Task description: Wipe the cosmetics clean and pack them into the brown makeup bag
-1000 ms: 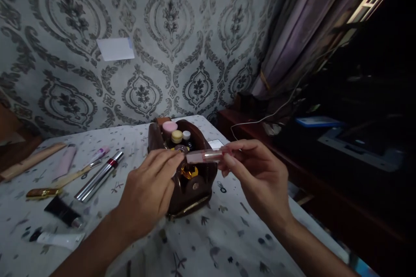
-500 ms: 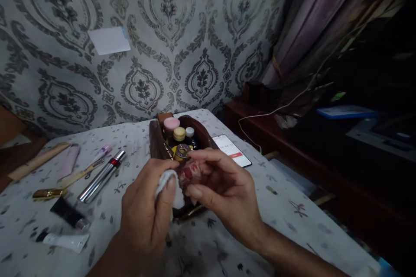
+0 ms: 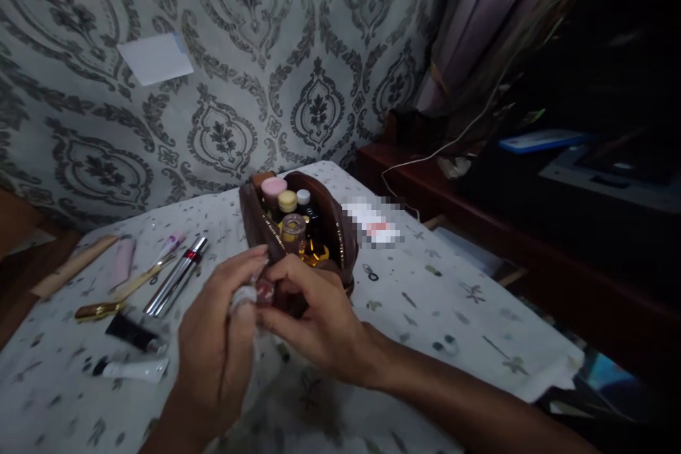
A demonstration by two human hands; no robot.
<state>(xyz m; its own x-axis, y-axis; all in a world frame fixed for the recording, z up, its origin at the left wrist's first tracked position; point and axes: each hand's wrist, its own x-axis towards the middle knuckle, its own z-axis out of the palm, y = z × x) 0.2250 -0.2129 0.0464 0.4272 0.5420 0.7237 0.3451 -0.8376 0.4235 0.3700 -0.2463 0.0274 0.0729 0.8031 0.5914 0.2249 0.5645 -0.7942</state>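
Note:
My left hand (image 3: 216,340) is closed on a folded white cloth (image 3: 244,295), most of it hidden behind my fingers. Pinched between the thumb and fingers of my right hand (image 3: 324,323) is a small clear piece with dark red in it (image 3: 264,291); its exact kind is too blurred to tell. The cloth and this small piece meet between both hands. Just beyond them stands an unzipped brown cosmetic bag (image 3: 255,225). Inside it are a pink-lidded jar (image 3: 274,189), a yellow-capped bottle (image 3: 287,201), a white-capped bottle (image 3: 303,196) and a round clear-topped bottle (image 3: 294,228).
On the left of the patterned tablecloth (image 3: 425,383) lie a silver tube with a red band (image 3: 178,277), a black tube (image 3: 135,333), a white tube (image 3: 135,369), a gold item (image 3: 98,309) and brushes (image 3: 143,278). A blurred-out phone (image 3: 375,221) lies right of the bag.
Both hands have moved left and nearer each other, bringing the small red piece against the cloth. More of the bag's contents now show. The camera view has shifted slightly.

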